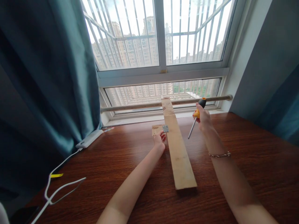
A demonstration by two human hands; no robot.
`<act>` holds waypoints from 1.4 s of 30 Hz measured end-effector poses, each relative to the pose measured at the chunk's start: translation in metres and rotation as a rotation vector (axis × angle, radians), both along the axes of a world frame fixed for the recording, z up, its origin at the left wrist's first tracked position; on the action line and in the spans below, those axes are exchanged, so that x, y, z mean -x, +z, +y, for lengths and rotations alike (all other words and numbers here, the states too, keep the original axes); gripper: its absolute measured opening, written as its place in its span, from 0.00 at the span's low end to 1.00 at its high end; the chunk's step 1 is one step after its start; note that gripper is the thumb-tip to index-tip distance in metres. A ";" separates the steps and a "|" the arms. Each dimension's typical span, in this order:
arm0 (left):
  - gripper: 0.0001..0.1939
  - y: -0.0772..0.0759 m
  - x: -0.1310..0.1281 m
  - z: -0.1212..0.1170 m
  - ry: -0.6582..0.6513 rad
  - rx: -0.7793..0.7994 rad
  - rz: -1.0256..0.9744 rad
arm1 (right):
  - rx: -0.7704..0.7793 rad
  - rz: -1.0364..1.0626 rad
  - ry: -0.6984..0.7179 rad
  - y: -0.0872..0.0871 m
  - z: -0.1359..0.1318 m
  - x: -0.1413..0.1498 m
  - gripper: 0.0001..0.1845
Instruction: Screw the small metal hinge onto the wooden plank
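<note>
A long wooden plank (178,149) lies lengthwise on the dark wooden table (245,161), its far end near the window. A small metal hinge (165,128) joins its left edge to a short wood block (156,128). My left hand (159,140) rests on that block just beside the hinge, fingers curled down onto it. My right hand (202,116) is raised to the right of the plank, closed round the orange and black handle of a screwdriver (195,119). The shaft points down and left toward the plank, its tip in the air.
A white power strip (89,138) lies at the table's back left, its white cable (57,183) trailing toward the near left corner. Teal curtains (46,77) hang on both sides. A wooden rod (130,106) runs along the window sill behind the table.
</note>
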State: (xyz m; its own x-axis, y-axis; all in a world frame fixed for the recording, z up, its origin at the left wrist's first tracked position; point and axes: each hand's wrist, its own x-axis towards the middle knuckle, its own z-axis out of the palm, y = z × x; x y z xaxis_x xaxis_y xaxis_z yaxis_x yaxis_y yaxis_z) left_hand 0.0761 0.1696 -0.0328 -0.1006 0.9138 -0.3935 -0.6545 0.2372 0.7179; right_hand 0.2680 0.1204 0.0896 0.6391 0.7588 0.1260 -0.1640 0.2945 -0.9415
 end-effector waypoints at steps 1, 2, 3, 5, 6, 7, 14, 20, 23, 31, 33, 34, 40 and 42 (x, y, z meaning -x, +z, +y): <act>0.05 -0.001 0.000 0.000 -0.001 -0.012 0.010 | 0.056 -0.046 0.040 -0.004 0.000 -0.004 0.21; 0.06 -0.002 0.000 0.001 -0.001 -0.024 0.016 | 0.126 -0.118 0.089 -0.009 -0.001 -0.008 0.20; 0.06 -0.002 0.000 0.001 0.002 -0.038 0.019 | 0.203 -0.207 0.137 -0.016 -0.001 -0.012 0.18; 0.07 -0.002 0.000 0.000 0.014 -0.057 0.022 | 0.344 -0.390 0.209 -0.033 -0.002 -0.022 0.14; 0.07 -0.002 0.000 0.000 0.019 -0.063 0.024 | 0.399 -0.464 0.222 -0.043 -0.004 -0.028 0.12; 0.07 -0.002 0.000 -0.001 0.022 -0.067 0.027 | 0.443 -0.516 0.219 -0.053 -0.006 -0.035 0.10; 0.07 -0.002 0.000 0.001 0.067 -0.098 0.065 | 0.665 -0.836 0.007 -0.111 -0.026 -0.083 0.07; 0.06 -0.008 0.002 0.006 0.088 -0.178 0.130 | 0.927 -1.309 -0.058 -0.133 -0.033 -0.090 0.18; 0.07 -0.011 0.003 0.008 0.082 -0.216 0.159 | 0.946 -1.407 -0.064 -0.138 -0.034 -0.087 0.19; 0.07 -0.011 0.005 0.004 0.095 -0.354 0.292 | 0.964 -1.467 -0.099 -0.143 -0.036 -0.083 0.19; 0.06 -0.008 0.004 0.000 0.105 -0.391 0.328 | 0.978 -1.461 -0.104 -0.143 -0.037 -0.082 0.19; 0.05 -0.007 0.003 -0.003 0.107 -0.410 0.344 | 0.980 -1.458 -0.120 -0.143 -0.037 -0.081 0.19; 0.07 -0.013 0.003 -0.009 0.105 -0.517 0.568 | 0.592 -1.495 -0.218 -0.133 -0.046 -0.056 0.20; 0.10 -0.016 0.005 -0.008 0.154 -0.582 0.716 | 0.304 -1.461 -0.111 -0.125 -0.050 -0.036 0.20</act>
State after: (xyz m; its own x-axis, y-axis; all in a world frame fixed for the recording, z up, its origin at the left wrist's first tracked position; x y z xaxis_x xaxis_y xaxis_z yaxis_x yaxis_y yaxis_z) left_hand 0.0712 0.1617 -0.0492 -0.2787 0.9041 0.3240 -0.0043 -0.3386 0.9409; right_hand 0.3038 0.0706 -0.0350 0.1465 0.8299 0.5384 0.9610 0.0097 -0.2764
